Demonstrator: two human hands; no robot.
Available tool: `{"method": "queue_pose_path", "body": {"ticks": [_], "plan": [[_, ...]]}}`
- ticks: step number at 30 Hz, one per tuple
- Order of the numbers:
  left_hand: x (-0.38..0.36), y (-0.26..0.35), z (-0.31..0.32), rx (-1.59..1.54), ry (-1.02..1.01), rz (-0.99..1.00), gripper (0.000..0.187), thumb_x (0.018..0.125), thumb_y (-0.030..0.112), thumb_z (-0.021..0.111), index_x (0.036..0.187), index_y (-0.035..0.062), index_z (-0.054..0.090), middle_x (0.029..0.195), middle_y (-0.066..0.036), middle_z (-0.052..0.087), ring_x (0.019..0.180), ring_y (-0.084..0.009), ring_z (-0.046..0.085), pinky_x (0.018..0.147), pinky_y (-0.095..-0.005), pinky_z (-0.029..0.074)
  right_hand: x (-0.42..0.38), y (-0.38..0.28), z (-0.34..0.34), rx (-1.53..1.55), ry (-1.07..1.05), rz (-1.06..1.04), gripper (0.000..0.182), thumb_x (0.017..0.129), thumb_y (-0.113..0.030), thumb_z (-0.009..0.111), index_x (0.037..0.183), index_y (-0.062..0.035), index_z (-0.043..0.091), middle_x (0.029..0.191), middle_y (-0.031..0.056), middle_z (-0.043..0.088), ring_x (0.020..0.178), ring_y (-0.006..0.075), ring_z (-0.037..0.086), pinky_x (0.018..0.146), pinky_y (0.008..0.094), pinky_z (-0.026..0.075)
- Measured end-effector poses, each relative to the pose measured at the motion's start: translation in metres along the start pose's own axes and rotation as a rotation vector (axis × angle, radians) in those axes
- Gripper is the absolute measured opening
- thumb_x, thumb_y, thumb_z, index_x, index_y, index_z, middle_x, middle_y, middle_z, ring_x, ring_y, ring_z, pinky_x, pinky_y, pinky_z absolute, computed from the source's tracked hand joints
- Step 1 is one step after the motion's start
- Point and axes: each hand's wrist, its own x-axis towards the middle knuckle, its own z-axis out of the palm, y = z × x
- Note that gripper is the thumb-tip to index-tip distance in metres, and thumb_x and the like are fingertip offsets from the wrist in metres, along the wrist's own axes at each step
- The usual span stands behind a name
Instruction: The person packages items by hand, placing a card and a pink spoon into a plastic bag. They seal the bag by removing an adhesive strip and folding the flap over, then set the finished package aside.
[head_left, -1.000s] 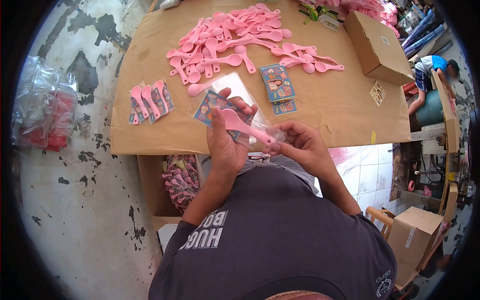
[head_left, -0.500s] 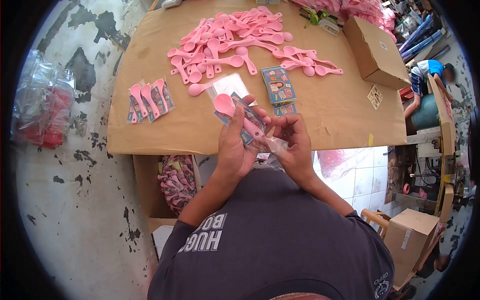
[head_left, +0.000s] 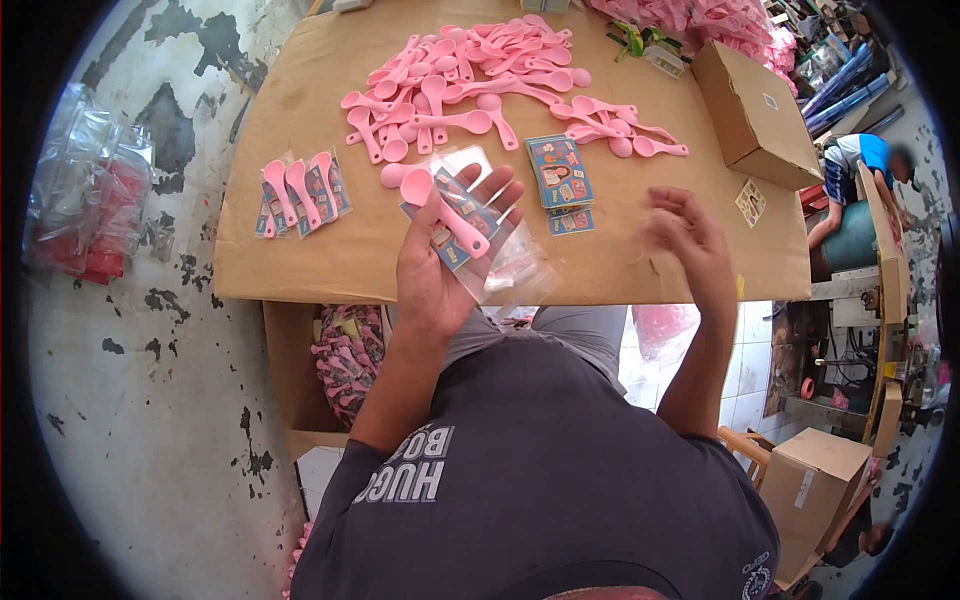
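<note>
My left hand (head_left: 440,265) is palm up, its thumb holding a clear plastic bag (head_left: 520,268) with a pink spoon (head_left: 462,230) and a blue printed card (head_left: 452,258). The bag's loose end hangs toward the table's front edge. Off to the right, my right hand (head_left: 690,235) is raised over the table, its fingers smeared by motion; whether they hold anything cannot be made out. Between the hands lies a stack of blue printed cards (head_left: 560,172). Behind my left fingers are white-looking flat bags (head_left: 462,158), partly hidden.
A heap of pink spoons (head_left: 450,85) covers the table's far middle. Several bagged spoons (head_left: 303,195) lie at left. A cardboard box (head_left: 750,115) and a small sticker sheet (head_left: 750,203) are at right. Below the table sits an open box of packed spoons (head_left: 350,365). A person (head_left: 855,165) bends at far right.
My right hand has let go of the bag's end and swung right, away from it. My left hand has shifted slightly left, its fingers now spread behind the bagged spoon.
</note>
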Motion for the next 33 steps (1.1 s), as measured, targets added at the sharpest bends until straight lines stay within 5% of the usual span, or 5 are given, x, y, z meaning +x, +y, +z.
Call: {"method": "queue_pose_path", "body": {"ticks": [3,7,20,25,33], "plan": [[0.0,-0.005,0.005,0.007,-0.005,-0.05,0.051,0.111,0.034,0.043,0.147,-0.0014,0.041,0.15,-0.027,0.048,0.141,-0.0388,0.047,0.118,-0.049,0.042,-0.001,0.013,0.017,-1.197,0.626,-0.388,0.041,0.096,-0.011,0.066,0.136,-0.0073,0.061,0.137,0.0206,0.058,0.12,0.0335,0.063,0.101,0.0416,0.05],[0.002,-0.011,0.011,0.082,-0.02,-0.106,0.055,0.112,0.034,0.039,0.15,-0.0046,0.038,0.155,-0.028,0.043,0.147,-0.0361,0.041,0.122,-0.0466,0.036,-0.01,-0.003,0.048,-0.464,0.233,-0.475,0.043,0.09,-0.005,0.07,0.131,-0.0135,0.069,0.157,0.0183,0.043,0.142,0.0369,0.044,0.114,0.0457,0.04],[0.001,-0.023,0.017,0.133,-0.146,-0.344,0.067,0.112,0.042,0.037,0.156,-0.0071,0.029,0.157,-0.023,0.042,0.149,-0.0293,0.039,0.122,-0.0424,0.034,0.009,-0.027,0.099,-0.395,0.006,-0.914,0.033,0.072,-0.002,0.075,0.099,-0.0197,0.081,0.153,0.0115,0.052,0.149,0.0384,0.039,0.117,0.0501,0.038],[-0.001,-0.01,0.001,0.265,-0.12,-0.203,0.069,0.109,0.045,0.045,0.157,-0.0017,0.031,0.159,-0.021,0.042,0.145,-0.0281,0.045,0.119,-0.0401,0.038,0.008,-0.017,0.091,0.166,-0.094,-0.665,0.024,0.085,-0.002,0.078,0.109,-0.0061,0.074,0.117,0.0112,0.073,0.113,0.026,0.067,0.096,0.0379,0.051],[0.001,-0.012,0.014,0.774,-0.16,-0.041,0.051,0.102,0.013,0.065,0.146,-0.0045,0.048,0.131,-0.018,0.067,0.116,-0.0172,0.066,0.099,-0.0306,0.054,-0.006,-0.016,0.097,0.038,-0.128,-0.291,0.032,0.09,-0.013,0.081,0.117,-0.0011,0.068,0.087,0.0018,0.072,0.073,0.0068,0.062,0.067,0.024,0.049]]}}
